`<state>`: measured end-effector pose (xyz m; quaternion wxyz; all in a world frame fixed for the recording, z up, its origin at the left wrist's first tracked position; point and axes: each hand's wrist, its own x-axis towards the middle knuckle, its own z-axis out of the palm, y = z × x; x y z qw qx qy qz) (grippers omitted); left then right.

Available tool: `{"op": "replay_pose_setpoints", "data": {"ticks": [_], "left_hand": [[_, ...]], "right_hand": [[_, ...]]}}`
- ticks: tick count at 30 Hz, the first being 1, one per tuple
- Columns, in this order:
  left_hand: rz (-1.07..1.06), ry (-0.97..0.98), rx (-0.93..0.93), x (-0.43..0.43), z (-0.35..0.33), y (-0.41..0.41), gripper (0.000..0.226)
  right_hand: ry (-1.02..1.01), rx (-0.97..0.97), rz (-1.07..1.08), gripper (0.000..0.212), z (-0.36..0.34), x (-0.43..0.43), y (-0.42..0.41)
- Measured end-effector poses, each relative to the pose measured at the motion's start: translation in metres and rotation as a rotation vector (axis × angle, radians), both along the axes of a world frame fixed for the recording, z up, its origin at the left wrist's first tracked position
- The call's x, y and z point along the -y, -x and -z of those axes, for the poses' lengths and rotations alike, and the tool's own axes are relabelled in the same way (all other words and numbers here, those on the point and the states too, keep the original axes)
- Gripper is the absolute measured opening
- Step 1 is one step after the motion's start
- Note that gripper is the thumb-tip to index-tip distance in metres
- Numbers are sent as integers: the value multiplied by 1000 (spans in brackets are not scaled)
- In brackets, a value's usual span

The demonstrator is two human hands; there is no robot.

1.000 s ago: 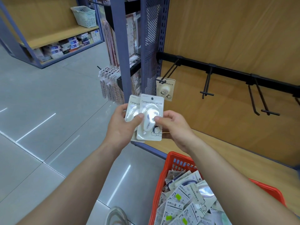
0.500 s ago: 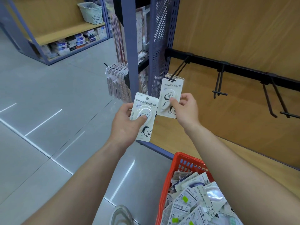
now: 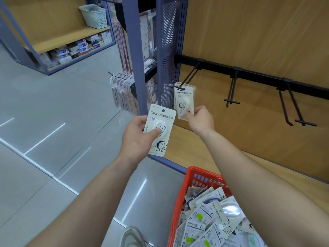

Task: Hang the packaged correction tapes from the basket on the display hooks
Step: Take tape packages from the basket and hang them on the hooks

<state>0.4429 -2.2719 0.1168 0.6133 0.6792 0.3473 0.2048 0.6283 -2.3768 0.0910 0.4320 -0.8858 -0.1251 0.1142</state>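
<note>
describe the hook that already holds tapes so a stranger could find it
Find the black rail across the wooden back panel. Its leftmost hook, beside the perforated blue post, is the one. Unlike the bare hooks to its right, it carries cream correction tape packs.

Shop aisle: grey tiled floor (image 3: 44,107) between wood-backed shelving units.

Floor tiles are glossy, with pale joints, and carry bright streak reflections (image 3: 45,137) of overhead light. The near unit has a wood-grain back panel (image 3: 249,32), a wooden base shelf (image 3: 194,147) with a blue-grey front edge, a blue-grey upright post (image 3: 132,50) and a perforated metal side panel (image 3: 166,41). Carded goods (image 3: 122,91) hang in a row on the unit's far side, left of the post. Across the aisle, at upper left, a second blue-grey-framed unit (image 3: 23,56) has a wooden shelf (image 3: 71,39) holding a pale latticed basket (image 3: 93,16) at its right end. Boxed stock (image 3: 76,49) is stacked beneath that shelf.
</note>
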Motion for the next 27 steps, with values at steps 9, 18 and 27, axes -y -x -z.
{"op": "replay_pose_setpoints", "data": {"ticks": [9, 18, 27], "left_hand": [[139, 11, -54, -6, -10, -61, 34], [204, -70, 19, -35, -11, -107, 32], [259, -315, 5, -39, 14, -103, 32]], "right_hand": [[138, 154, -290, 29, -31, 76, 33], [108, 118, -310, 22, -17, 95, 32], [119, 92, -340, 21, 2, 92, 28]]}}
